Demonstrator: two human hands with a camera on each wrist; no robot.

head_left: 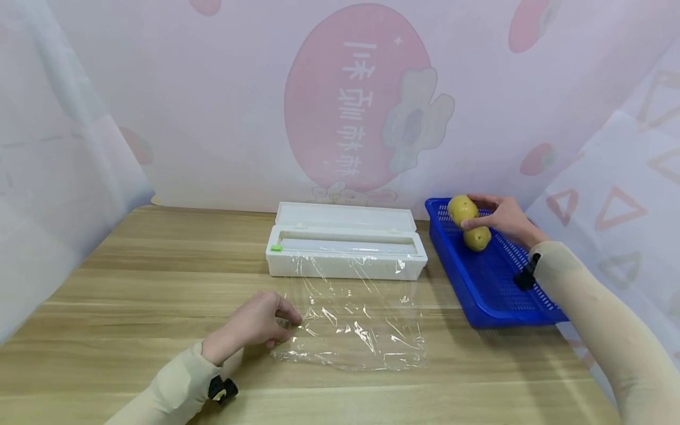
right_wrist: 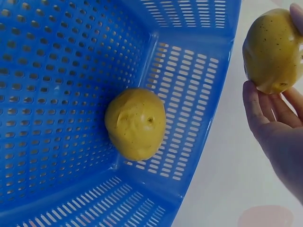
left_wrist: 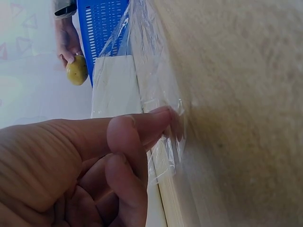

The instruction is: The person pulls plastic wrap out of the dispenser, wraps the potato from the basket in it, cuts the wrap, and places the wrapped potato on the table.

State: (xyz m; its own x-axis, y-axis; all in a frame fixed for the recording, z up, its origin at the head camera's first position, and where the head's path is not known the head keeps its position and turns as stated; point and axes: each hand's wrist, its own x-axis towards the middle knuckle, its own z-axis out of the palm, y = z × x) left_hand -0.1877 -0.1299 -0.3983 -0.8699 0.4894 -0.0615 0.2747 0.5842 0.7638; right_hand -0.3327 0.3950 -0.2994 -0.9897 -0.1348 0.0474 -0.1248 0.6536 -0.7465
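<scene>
A potato [head_left: 463,211] is in my right hand [head_left: 499,220], between thumb and fingers, raised over the far end of the blue basket [head_left: 480,316]. In the right wrist view a second potato [right_wrist: 136,124] lies on the basket's floor near its end wall. My left hand [head_left: 261,321] pinches the left edge of a sheet of clear plastic wrap [head_left: 361,330] near its front corner. The left wrist view shows the film around the fingertips [left_wrist: 163,116]. The sheet stretches forward from a white wrap dispenser box [head_left: 345,267], whose lid stands raised behind it.
A small green piece [head_left: 276,248] sits at the left end of the box. All of this stands on a wooden table [head_left: 159,271], with the basket at its right side. Printed cloth [head_left: 223,118] hangs behind the table and on both sides.
</scene>
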